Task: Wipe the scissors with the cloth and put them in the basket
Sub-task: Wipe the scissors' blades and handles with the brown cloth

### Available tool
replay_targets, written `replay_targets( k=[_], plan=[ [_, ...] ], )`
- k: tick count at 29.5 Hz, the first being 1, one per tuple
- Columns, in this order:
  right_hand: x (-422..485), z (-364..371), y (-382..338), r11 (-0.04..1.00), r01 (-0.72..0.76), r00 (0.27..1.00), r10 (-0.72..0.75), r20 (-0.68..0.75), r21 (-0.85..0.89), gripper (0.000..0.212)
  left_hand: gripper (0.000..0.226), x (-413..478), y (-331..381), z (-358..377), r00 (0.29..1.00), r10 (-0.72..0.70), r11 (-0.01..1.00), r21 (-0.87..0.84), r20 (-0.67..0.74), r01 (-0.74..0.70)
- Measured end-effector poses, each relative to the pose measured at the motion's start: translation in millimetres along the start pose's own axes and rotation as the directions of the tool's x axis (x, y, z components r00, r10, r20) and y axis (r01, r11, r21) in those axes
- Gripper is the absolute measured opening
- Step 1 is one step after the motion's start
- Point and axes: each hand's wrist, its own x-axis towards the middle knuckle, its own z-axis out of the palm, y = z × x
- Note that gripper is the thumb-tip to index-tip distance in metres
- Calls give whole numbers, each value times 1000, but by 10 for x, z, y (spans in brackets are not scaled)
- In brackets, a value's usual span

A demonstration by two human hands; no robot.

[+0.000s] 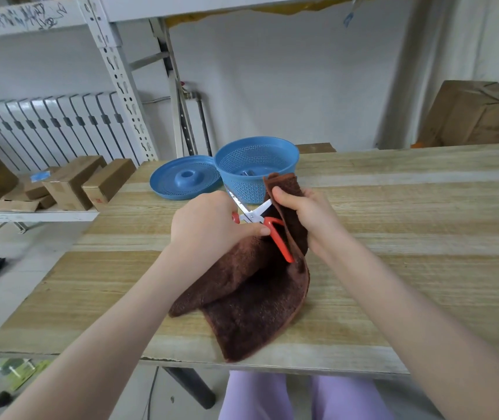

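Currently your left grip is closed round the red handles of the scissors, thumb pressed on the nearer loop, with the blades spread apart. Your right grip pinches the brown cloth just beside it, holding a fold upright against the tip of one blade. The other blade points away past your left grip. Below both grips the rest of the cloth hangs down onto the tabletop, and its lowest corner reaches the near edge. Just beyond the grips stands the blue basket, mouth up, its wall partly hidden by the raised fold. A blue lid lies just left of the basket, close to the tabletop's left edge. Right of your right grip the tabletop runs on wide.
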Motion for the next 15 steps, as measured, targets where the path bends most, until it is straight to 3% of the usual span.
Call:
replay_targets(
  k=[5,8,10,13,15],
  plan=[
    [17,-3,18,998,39,999,-40,-11,-46,10,65,9,-23,9,999,5,1000,-10,33,-5],
    [70,-83,-39,995,83,985,-74,-158,53,12,67,-34,-77,-21,1000,26,999,-29,-14,-26],
    [86,-140,-104,991,128,974,-135,-184,-48,21,70,-48,-114,-35,1000,18,1000,12,5,-18],
    [34,-106,-169,919,325,945,-325,39,-223,38,70,-32,-128,-28,999,13,999,35,33,-14],
    [-28,-82,-200,798,444,894,-368,255,-407,38,68,-29,-108,-27,999,24,999,33,29,-25]
  ],
)
